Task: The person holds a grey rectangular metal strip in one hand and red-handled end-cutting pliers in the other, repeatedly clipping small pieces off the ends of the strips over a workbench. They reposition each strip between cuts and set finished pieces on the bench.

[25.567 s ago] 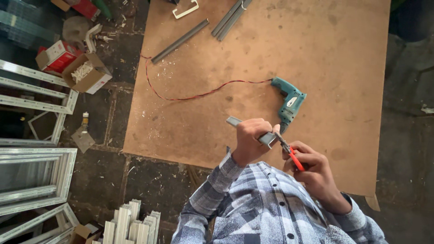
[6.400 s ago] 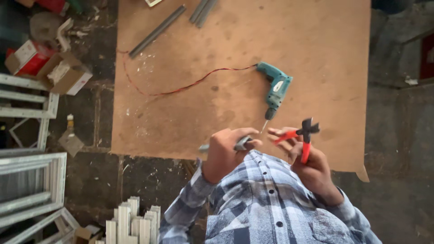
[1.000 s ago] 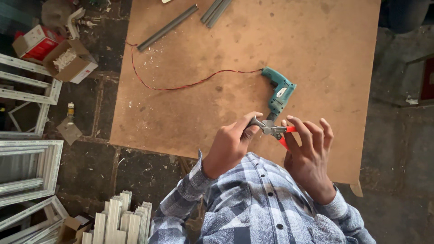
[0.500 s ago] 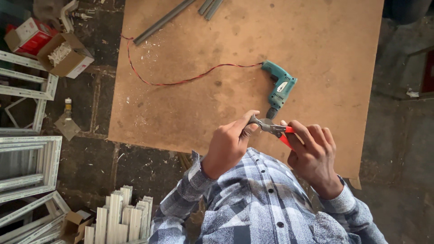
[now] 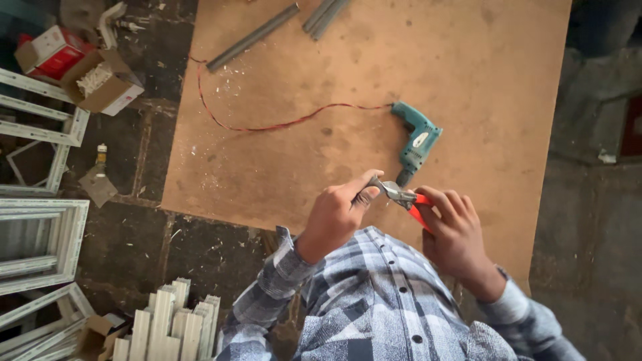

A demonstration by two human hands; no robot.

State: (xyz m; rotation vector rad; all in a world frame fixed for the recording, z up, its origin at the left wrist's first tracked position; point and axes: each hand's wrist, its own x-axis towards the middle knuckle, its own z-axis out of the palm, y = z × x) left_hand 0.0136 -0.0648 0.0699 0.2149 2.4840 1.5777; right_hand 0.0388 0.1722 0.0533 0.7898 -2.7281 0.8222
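Here, your right hand (image 5: 458, 230) grips red-handled pliers (image 5: 408, 199), jaws pointing left toward a small metal piece (image 5: 373, 186) pinched in your left hand (image 5: 338, 214).

Open worktop (image 5: 508, 80) is left right of the drill (image 5: 416, 139); leftward passage is crossed by its red cord (image 5: 267, 126).

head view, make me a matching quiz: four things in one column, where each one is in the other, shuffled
1. drill
2. pliers
3. cardboard box
4. grey bars

a. on the floor left of the board
b. at the board's far edge
c. on the board just beyond the hands
d. in the right hand

Pairs: 1-c, 2-d, 3-a, 4-b
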